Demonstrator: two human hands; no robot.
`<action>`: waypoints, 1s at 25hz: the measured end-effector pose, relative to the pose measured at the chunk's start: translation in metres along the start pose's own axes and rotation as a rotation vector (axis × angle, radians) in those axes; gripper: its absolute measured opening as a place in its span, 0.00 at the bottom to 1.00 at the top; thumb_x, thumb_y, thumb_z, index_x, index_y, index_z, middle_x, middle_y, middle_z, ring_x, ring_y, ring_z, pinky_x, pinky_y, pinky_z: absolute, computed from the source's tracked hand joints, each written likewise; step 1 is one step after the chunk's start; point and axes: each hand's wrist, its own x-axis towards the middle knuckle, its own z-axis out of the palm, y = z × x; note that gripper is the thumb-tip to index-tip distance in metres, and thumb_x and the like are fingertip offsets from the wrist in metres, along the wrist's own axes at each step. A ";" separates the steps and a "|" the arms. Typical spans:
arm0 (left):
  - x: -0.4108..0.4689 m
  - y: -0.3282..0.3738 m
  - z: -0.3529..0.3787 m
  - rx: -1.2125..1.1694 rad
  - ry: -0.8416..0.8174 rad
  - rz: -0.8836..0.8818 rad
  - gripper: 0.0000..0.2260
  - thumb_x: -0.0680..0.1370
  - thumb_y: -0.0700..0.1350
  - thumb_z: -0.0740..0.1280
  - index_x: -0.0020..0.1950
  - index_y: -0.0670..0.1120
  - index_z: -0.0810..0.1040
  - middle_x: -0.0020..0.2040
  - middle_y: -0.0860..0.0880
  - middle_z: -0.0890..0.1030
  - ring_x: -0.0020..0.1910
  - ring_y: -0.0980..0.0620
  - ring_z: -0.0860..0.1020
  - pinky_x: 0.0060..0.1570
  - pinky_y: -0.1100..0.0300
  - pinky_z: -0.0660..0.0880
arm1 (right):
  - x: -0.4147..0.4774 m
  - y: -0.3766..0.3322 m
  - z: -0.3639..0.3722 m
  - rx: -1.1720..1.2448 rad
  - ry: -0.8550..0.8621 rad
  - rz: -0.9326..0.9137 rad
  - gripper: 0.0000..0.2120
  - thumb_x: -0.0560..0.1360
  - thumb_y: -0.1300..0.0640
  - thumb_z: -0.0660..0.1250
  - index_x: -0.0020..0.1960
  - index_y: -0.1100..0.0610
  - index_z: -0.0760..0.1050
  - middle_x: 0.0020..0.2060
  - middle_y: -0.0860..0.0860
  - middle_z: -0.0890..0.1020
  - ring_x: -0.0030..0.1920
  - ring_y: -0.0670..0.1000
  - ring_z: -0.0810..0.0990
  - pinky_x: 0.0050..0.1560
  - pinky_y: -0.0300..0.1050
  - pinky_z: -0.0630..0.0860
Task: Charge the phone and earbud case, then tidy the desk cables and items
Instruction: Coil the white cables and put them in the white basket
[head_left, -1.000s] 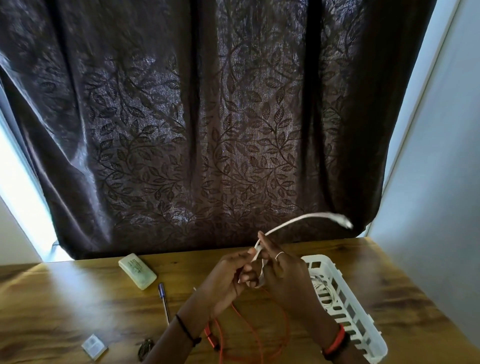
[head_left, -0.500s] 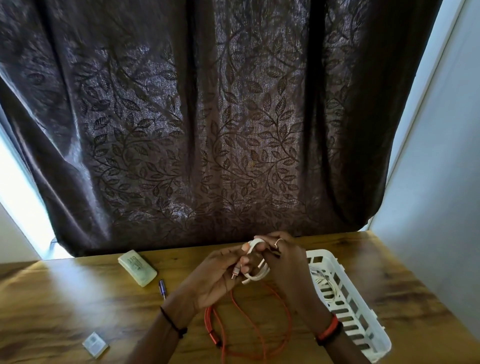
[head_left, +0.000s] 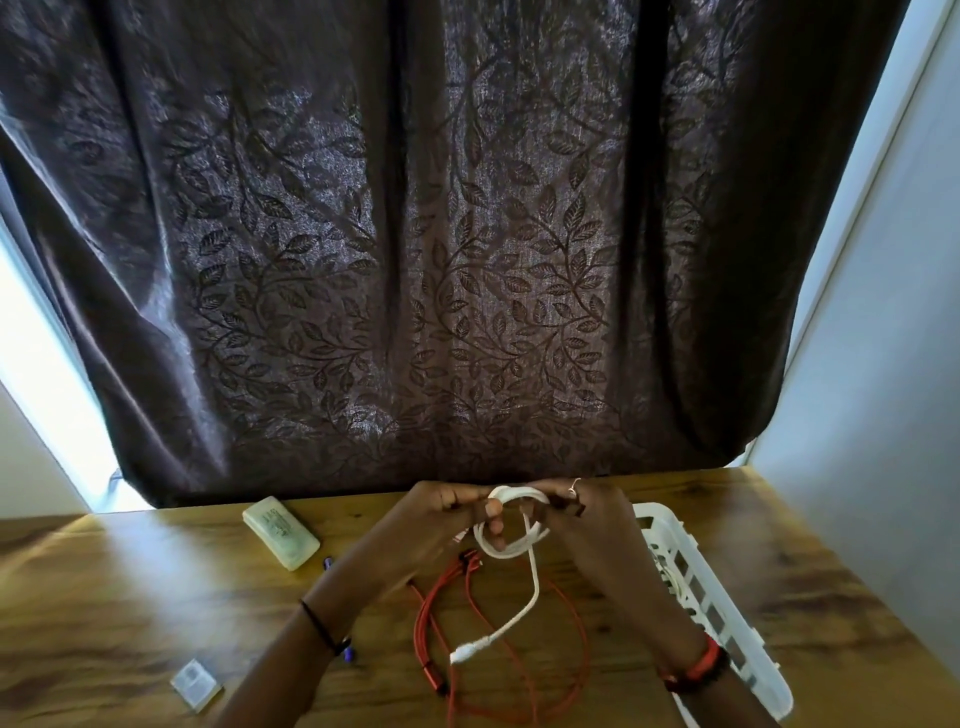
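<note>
Left hand (head_left: 431, 525) and right hand (head_left: 592, 530) come in from the near edge and meet above the middle of the desk (head_left: 104, 597), a black band on the left wrist, a red one on the right. Closest to us, a small clear square packet (head_left: 195, 685) lies flat at the near left. Beside it an orange cable (head_left: 423, 639) sprawls in loose loops between the two forearms. Over it dangles the plug (head_left: 466, 653) of the white cable (head_left: 511, 551), hanging free on its tail. Follow that tail up and there's the coil: a small ring of white cable held in the air between both hands. The left fingers are curled, pinching its left side with fingertips poking through the ring. The right fingers are curled over its top and right side. A purple pen (head_left: 347, 656) peeks out from under the left forearm. Further back, a pale green block (head_left: 281, 531) rests on the left. A white slotted basket (head_left: 662, 519) runs along the right with something pale and cord-like inside. Behind everything hangs a dark leaf-patterned curtain (head_left: 467, 260).
</note>
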 end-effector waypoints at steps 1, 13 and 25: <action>0.002 0.000 -0.001 0.070 0.030 0.021 0.09 0.79 0.37 0.62 0.50 0.34 0.81 0.33 0.53 0.79 0.30 0.64 0.75 0.35 0.73 0.69 | 0.000 -0.002 -0.004 0.086 -0.017 0.010 0.10 0.70 0.60 0.71 0.47 0.47 0.83 0.38 0.43 0.85 0.41 0.40 0.82 0.43 0.32 0.76; 0.017 -0.008 0.010 -0.152 0.080 0.109 0.10 0.73 0.48 0.65 0.50 0.54 0.84 0.49 0.33 0.81 0.49 0.45 0.79 0.57 0.50 0.75 | 0.007 0.015 -0.016 0.957 -0.334 0.194 0.27 0.55 0.55 0.81 0.53 0.55 0.80 0.46 0.54 0.84 0.47 0.52 0.83 0.44 0.41 0.80; 0.026 -0.021 0.016 -0.181 0.033 0.083 0.11 0.73 0.50 0.66 0.53 0.52 0.83 0.39 0.46 0.80 0.42 0.52 0.78 0.52 0.55 0.74 | 0.007 0.028 -0.014 0.035 0.259 -0.267 0.09 0.68 0.59 0.73 0.38 0.44 0.83 0.42 0.39 0.79 0.42 0.41 0.77 0.41 0.26 0.70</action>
